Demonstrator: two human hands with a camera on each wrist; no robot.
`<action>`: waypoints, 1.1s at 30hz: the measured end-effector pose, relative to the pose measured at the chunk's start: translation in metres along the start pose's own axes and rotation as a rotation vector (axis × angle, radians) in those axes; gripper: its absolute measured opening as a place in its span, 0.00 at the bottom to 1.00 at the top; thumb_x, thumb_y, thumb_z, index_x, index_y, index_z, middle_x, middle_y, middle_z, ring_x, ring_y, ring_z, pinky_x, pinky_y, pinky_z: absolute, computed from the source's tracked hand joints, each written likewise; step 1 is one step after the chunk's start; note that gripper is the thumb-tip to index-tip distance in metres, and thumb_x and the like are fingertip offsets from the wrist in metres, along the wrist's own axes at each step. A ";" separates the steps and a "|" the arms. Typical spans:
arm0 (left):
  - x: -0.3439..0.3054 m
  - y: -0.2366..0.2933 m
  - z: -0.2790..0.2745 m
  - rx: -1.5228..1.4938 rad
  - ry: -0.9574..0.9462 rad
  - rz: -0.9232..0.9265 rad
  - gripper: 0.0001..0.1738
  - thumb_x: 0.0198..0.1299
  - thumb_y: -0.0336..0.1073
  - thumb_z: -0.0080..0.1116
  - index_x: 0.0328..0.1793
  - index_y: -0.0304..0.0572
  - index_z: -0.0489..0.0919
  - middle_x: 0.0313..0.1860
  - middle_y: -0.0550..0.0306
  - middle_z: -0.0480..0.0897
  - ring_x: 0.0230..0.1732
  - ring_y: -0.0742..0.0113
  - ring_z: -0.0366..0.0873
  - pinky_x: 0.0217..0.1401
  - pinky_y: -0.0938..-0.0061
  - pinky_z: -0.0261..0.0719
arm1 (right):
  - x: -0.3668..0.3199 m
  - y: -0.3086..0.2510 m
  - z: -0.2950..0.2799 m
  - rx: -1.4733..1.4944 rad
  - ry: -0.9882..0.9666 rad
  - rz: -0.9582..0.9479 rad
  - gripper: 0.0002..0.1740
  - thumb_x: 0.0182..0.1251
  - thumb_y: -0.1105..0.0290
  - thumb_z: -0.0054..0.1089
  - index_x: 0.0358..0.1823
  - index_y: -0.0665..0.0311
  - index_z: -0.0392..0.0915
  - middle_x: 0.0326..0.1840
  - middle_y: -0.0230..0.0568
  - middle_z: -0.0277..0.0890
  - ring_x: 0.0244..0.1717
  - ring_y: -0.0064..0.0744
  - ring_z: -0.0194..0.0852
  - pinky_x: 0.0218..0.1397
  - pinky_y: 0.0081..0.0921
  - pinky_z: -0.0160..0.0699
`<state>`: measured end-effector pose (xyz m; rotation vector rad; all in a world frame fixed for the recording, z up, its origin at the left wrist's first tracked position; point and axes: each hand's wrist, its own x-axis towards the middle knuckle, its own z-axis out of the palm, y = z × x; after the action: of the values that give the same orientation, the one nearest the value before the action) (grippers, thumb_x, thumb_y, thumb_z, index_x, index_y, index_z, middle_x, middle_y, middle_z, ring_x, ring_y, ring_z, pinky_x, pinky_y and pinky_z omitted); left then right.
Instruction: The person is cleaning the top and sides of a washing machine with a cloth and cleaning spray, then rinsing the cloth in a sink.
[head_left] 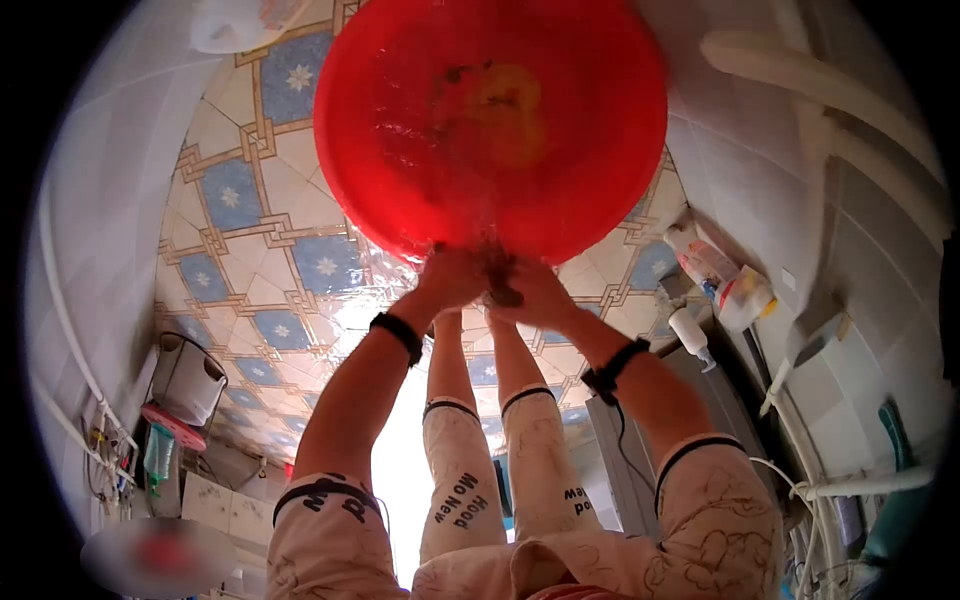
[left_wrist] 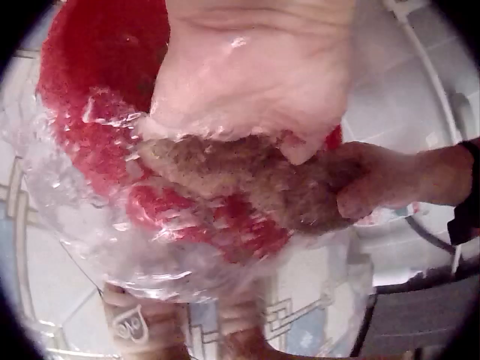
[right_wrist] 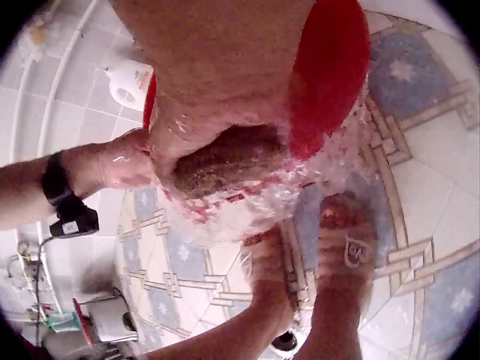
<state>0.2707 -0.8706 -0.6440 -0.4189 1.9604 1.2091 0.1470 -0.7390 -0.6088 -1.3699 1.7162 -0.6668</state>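
Observation:
Both hands meet at the near rim of a large red basin point(head_left: 600, 200) with water and brown bits in it. My left hand point(head_left: 450, 280) grips one end of a wet brown, shaggy, cloth-like thing point(left_wrist: 300, 191); its exact kind I cannot tell. The other end is in my right hand point(head_left: 535, 295), its fingers curled round it in the left wrist view. In the right wrist view the brown thing point(right_wrist: 229, 161) shows below the palm. Clear water splashes about the rim and below the hands.
Wet patterned tiles point(head_left: 320, 265) cover the floor. The person's feet point(right_wrist: 345, 240) in slippers stand right under the hands. Bottles point(head_left: 740, 295) and a grey appliance point(head_left: 650, 450) line the right wall; a white bin point(head_left: 188, 378) stands at left. White pipes point(head_left: 820, 80) run along the right wall.

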 end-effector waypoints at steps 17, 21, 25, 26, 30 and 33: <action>-0.140 0.047 0.093 -1.947 -0.090 -0.073 0.35 0.55 0.58 0.54 0.62 0.46 0.63 0.51 0.54 0.74 0.50 0.60 0.75 0.52 0.63 0.75 | -0.050 -0.103 0.059 0.059 0.559 0.411 0.20 0.59 0.66 0.48 0.52 0.66 0.67 0.55 0.54 0.65 0.57 0.51 0.61 0.58 0.39 0.61; -0.152 0.065 0.069 -1.828 0.064 -0.128 0.23 0.53 0.42 0.60 0.54 0.43 0.70 0.43 0.54 0.78 0.42 0.61 0.78 0.43 0.68 0.79 | -0.057 -0.101 0.061 1.457 0.112 0.937 0.37 0.66 0.40 0.35 0.63 0.64 0.57 0.66 0.50 0.55 0.67 0.44 0.52 0.69 0.35 0.49; -0.160 0.068 0.061 -1.879 0.154 -0.101 0.18 0.48 0.30 0.59 0.47 0.38 0.73 0.40 0.51 0.78 0.39 0.60 0.77 0.43 0.68 0.79 | -0.066 -0.119 0.041 2.171 -0.279 0.761 0.40 0.63 0.34 0.31 0.65 0.57 0.56 0.63 0.47 0.60 0.64 0.41 0.59 0.61 0.40 0.65; -0.163 0.069 0.057 -1.883 0.156 -0.096 0.18 0.48 0.30 0.59 0.47 0.38 0.73 0.40 0.51 0.78 0.39 0.60 0.77 0.43 0.68 0.79 | -0.064 -0.127 0.030 2.166 -0.282 0.763 0.40 0.63 0.34 0.31 0.65 0.57 0.56 0.63 0.47 0.60 0.64 0.41 0.59 0.61 0.40 0.65; -0.169 0.057 0.047 -1.812 0.321 -0.041 0.17 0.48 0.26 0.55 0.47 0.37 0.73 0.40 0.52 0.77 0.40 0.64 0.76 0.44 0.71 0.77 | -0.063 -0.141 0.017 1.938 -0.575 0.746 0.36 0.58 0.41 0.51 0.61 0.57 0.60 0.56 0.44 0.67 0.56 0.40 0.67 0.48 0.34 0.76; -0.177 0.058 0.041 -1.691 0.332 -0.033 0.22 0.50 0.23 0.53 0.54 0.38 0.71 0.40 0.55 0.76 0.40 0.68 0.74 0.44 0.75 0.75 | -0.070 -0.142 0.038 1.905 -0.594 0.843 0.28 0.57 0.53 0.61 0.54 0.60 0.67 0.43 0.37 0.73 0.40 0.30 0.73 0.36 0.20 0.72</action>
<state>0.3666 -0.8268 -0.4844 -1.4783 0.6259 2.6414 0.2592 -0.7068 -0.4950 0.4904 0.4206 -0.7959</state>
